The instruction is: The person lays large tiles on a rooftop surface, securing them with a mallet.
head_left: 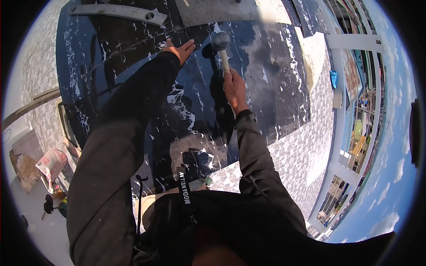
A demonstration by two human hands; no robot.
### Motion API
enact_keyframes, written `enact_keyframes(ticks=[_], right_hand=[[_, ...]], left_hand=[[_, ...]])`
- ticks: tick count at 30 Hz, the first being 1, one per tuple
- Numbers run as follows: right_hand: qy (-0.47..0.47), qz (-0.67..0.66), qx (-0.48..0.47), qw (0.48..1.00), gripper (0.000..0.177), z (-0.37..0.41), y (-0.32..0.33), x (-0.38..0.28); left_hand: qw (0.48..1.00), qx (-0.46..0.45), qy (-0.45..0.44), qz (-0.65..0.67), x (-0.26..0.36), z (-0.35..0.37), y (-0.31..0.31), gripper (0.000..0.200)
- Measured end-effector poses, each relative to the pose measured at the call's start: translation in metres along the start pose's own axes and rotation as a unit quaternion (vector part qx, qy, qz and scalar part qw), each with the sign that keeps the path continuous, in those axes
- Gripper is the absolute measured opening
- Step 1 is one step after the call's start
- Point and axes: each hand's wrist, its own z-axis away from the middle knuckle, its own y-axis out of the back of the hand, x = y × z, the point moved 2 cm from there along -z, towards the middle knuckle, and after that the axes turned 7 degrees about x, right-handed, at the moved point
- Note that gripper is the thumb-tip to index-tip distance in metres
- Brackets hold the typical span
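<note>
My right hand (235, 90) is wrapped round the pale handle of a rubber mallet (220, 42). The mallet's dark round head points away from me, over the glossy black tiles (262, 88) with white veins. My left hand (181, 51) rests with fingers spread on the tile surface, close to a seam and left of the mallet head. Beyond it, a long pale spirit level (120, 12) lies across the tiles at the upper left. Reflections of my arms and the sky show in the polished surface.
Patterned stone-look flooring (293, 159) borders the tiles on the right and left. A grey mortar-like patch (226, 11) lies beyond them. At the left are a wooden strip (33, 106) and a printed sack (51, 165). A white railing (341, 166) runs along the right, near a blue item (333, 79).
</note>
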Motion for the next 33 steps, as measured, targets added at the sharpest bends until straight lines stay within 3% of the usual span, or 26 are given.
enact_keyframes(ticks=[2, 6, 8, 11, 14, 15, 17, 18, 19, 20, 23, 33], right_hand=[[0.057, 0.004, 0.065, 0.996, 0.033, 0.006, -0.002, -0.011], [0.047, 0.013, 0.025, 0.998, 0.032, -0.007, -0.003, -0.018], [0.003, 0.023, 0.014, 1.000, 0.035, 0.000, -0.001, -0.025], [0.021, 0.040, 0.013, 0.999, 0.036, -0.002, -0.005, -0.017], [0.040, 0.057, -0.006, 0.998, 0.035, -0.008, -0.002, -0.015], [0.042, 0.057, -0.003, 0.997, 0.035, -0.011, 0.001, -0.018], [-0.064, -0.030, -0.071, 0.995, 0.035, -0.018, 0.003, -0.019], [-0.068, -0.029, -0.070, 0.995, 0.035, -0.021, 0.003, -0.021], [-0.008, -0.006, 0.005, 1.000, 0.035, -0.027, 0.004, -0.025], [0.050, 0.016, 0.078, 0.996, 0.035, -0.031, 0.004, -0.025], [0.059, 0.022, 0.093, 0.994, 0.035, -0.043, 0.006, -0.020], [0.041, 0.027, 0.052, 0.997, 0.036, -0.051, 0.009, -0.009]], left_hand=[[1.000, 0.016, -0.011, 0.010, -0.001, 0.000, -0.003, 0.075], [0.999, -0.012, 0.029, 0.023, 0.004, 0.008, 0.024, 0.070], [0.999, -0.022, 0.034, 0.036, 0.003, 0.010, 0.018, 0.069], [1.000, -0.011, 0.012, 0.011, 0.002, -0.001, 0.003, 0.070], [0.999, 0.005, -0.003, -0.051, 0.002, -0.010, -0.003, 0.088], [0.999, -0.041, 0.005, -0.029, 0.004, -0.006, 0.014, 0.103], [0.996, -0.083, 0.011, -0.007, 0.006, 0.004, 0.046, 0.119], [0.995, -0.092, 0.026, 0.029, 0.008, 0.007, 0.052, 0.130], [0.991, -0.104, 0.043, 0.068, 0.011, 0.011, 0.057, 0.140], [0.991, -0.108, 0.040, 0.071, 0.015, 0.014, 0.058, 0.140], [0.992, -0.088, 0.069, 0.065, 0.014, 0.015, 0.065, 0.137], [0.989, -0.098, 0.070, 0.084, 0.013, 0.009, 0.063, 0.133]])
